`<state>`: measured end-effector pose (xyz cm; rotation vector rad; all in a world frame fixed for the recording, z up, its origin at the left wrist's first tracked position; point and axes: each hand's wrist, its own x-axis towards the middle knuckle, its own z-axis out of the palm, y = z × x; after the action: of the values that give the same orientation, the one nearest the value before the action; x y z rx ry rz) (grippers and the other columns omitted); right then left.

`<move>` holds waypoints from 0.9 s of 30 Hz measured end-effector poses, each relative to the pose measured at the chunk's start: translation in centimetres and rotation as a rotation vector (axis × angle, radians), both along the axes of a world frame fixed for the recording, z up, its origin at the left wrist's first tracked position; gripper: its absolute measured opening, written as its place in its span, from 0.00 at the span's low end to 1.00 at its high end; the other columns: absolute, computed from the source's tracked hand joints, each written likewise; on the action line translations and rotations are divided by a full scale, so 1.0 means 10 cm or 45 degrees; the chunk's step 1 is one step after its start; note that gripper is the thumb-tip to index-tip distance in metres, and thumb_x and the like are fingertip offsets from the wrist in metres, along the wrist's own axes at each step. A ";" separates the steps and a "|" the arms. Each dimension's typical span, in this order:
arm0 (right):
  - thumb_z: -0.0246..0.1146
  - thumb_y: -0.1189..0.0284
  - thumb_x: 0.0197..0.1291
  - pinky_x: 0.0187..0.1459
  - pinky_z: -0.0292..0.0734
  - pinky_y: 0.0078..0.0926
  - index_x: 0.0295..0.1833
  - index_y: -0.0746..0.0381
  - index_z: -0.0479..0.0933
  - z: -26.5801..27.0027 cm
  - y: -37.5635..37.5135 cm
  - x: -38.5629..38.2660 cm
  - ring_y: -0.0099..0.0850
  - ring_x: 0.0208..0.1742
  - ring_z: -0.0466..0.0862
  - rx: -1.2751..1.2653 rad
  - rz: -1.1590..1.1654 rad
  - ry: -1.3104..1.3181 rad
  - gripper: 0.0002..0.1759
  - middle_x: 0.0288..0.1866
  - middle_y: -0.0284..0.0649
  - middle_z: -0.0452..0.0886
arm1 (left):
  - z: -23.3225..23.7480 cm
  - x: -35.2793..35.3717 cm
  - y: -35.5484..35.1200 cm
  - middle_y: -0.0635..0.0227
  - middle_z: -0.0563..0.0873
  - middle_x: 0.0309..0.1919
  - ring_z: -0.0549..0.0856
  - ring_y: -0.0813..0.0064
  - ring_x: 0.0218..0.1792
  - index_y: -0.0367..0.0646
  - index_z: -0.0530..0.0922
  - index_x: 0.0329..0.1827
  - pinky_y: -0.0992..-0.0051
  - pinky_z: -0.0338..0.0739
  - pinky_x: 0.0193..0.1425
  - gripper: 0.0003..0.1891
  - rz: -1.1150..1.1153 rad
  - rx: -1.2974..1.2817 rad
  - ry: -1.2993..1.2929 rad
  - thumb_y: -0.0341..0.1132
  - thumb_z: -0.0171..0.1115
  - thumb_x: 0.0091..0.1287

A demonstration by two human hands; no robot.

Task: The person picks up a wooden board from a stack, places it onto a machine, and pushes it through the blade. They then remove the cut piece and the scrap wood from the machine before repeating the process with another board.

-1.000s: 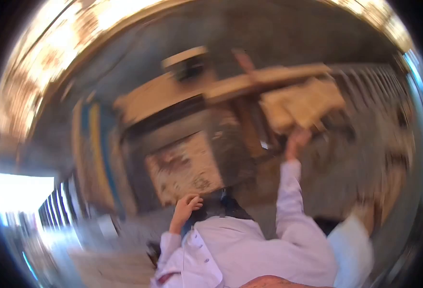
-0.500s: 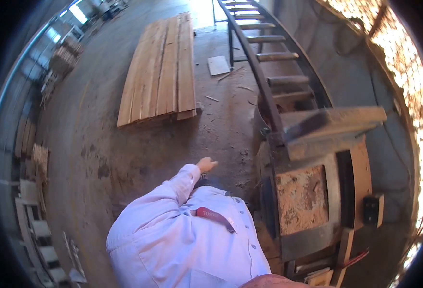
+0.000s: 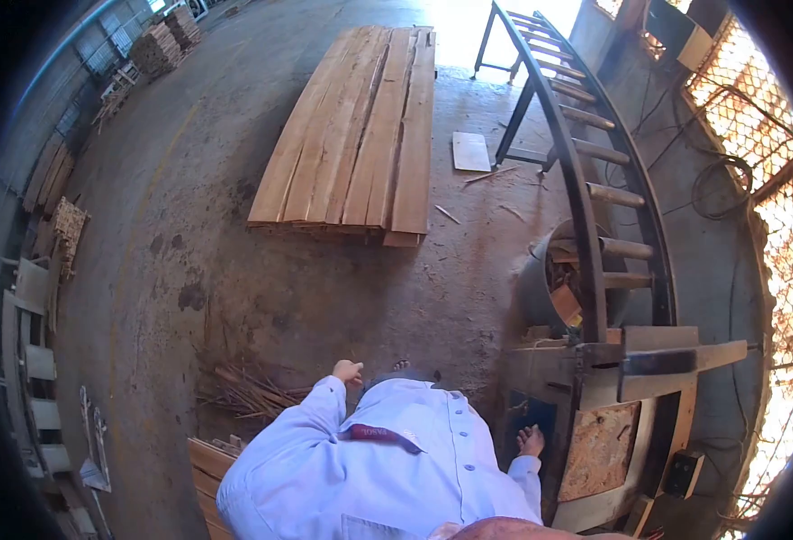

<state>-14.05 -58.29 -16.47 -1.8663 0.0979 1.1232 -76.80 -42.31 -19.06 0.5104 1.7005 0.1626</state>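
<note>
Littered floor (image 3: 455, 310) beside the machine (image 3: 650, 439) needs careful footing, left hand (image 3: 349, 372) loosely curled, grip unclear, right hand (image 3: 530, 441) with fingers spread.

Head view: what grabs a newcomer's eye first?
First, the stack of wooden planks, upper centre. Next, the roller conveyor slanting down the right side. Below its near end stands the brown-topped machine, with the right hand close by.

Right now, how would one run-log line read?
left hand: nothing seen held, above floor; right hand: nothing seen held, beside brown panel; plank stack: ahead
</note>
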 end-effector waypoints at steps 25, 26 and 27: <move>0.66 0.61 0.65 0.35 0.84 0.35 0.40 0.61 0.82 0.00 3.63 -1.42 0.35 0.32 0.87 -0.137 1.547 -0.625 0.13 0.33 0.41 0.87 | 0.69 -0.54 2.90 0.45 0.87 0.50 0.85 0.44 0.53 0.37 0.83 0.49 0.51 0.80 0.58 0.22 -0.625 0.682 0.297 0.48 0.63 0.65; 0.67 0.62 0.65 0.35 0.84 0.35 0.40 0.61 0.82 -0.05 3.86 -1.54 0.35 0.32 0.87 -0.102 1.400 -0.515 0.13 0.33 0.42 0.87 | 0.48 -0.67 2.88 0.45 0.87 0.48 0.86 0.44 0.52 0.38 0.84 0.48 0.52 0.80 0.57 0.22 -0.536 0.710 0.365 0.49 0.63 0.64; 0.65 0.62 0.68 0.37 0.85 0.32 0.45 0.65 0.82 -0.04 4.11 -1.68 0.32 0.35 0.87 -0.042 1.278 -0.374 0.15 0.37 0.42 0.87 | 0.26 -0.87 2.82 0.45 0.87 0.46 0.86 0.45 0.51 0.38 0.85 0.44 0.53 0.80 0.56 0.21 -0.443 0.778 0.342 0.50 0.65 0.64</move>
<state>-30.80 -17.16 -16.90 -2.1193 -1.0962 1.4454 -85.54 -14.13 -16.50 1.3207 1.7780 0.3776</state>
